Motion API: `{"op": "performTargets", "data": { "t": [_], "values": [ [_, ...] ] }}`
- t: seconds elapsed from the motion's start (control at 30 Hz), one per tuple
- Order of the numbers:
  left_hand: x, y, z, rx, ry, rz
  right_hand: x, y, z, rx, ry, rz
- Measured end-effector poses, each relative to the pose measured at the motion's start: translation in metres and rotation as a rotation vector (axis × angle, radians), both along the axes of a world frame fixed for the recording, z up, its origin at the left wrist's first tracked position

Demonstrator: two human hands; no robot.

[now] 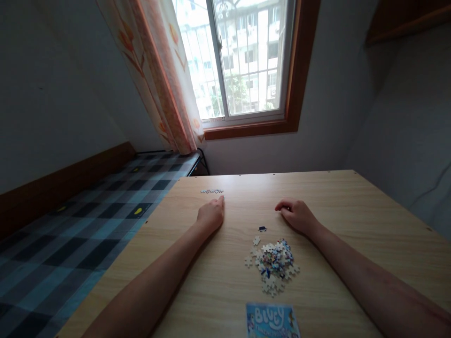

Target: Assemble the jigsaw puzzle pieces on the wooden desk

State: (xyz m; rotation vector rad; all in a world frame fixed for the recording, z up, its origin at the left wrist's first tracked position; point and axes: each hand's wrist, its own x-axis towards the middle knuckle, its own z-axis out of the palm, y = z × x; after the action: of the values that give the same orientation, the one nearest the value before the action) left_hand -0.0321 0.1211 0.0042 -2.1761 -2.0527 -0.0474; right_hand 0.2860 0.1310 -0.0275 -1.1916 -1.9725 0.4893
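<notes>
1 bed (88, 220) w/ checked sheet, L of table (352, 225); 1 curtain (158, 70); 1 short row of puzzle pcs (212, 191), far end; L hand (211, 213) just nearer, index out, rest curled, can't tell if pinching; 1 dark pc (262, 229); 1 pile (276, 260) of overlapping pcs, uncountable, betw. forearms; 1 "Bluey" card (272, 321) just nearer; R hand (298, 216), fingers bent tog., grip unclear; 1 shelf (408, 23), upper R.

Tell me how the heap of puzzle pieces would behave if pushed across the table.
The heap would probably spread rather than slide as one, since its puzzle pieces overlap loosely and some lie apart. Each looks thin and flat, so likely light and unlikely to roll. The table looks smooth, so they might slide easily.
</notes>
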Motion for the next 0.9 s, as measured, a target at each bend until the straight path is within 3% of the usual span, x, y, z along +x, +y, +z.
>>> {"op": "performTargets", "data": {
  "t": [0.3, 0.9],
  "values": [
    [-0.002, -0.009, 0.005, 0.003, -0.022, 0.013, 0.001, 0.000, -0.004, -0.022, -0.030, -0.007],
    [0.000, 0.003, -0.001, -0.002, -0.011, 0.064, -0.001, -0.002, -0.004, -0.030, -0.062, 0.008]
  ]
}}
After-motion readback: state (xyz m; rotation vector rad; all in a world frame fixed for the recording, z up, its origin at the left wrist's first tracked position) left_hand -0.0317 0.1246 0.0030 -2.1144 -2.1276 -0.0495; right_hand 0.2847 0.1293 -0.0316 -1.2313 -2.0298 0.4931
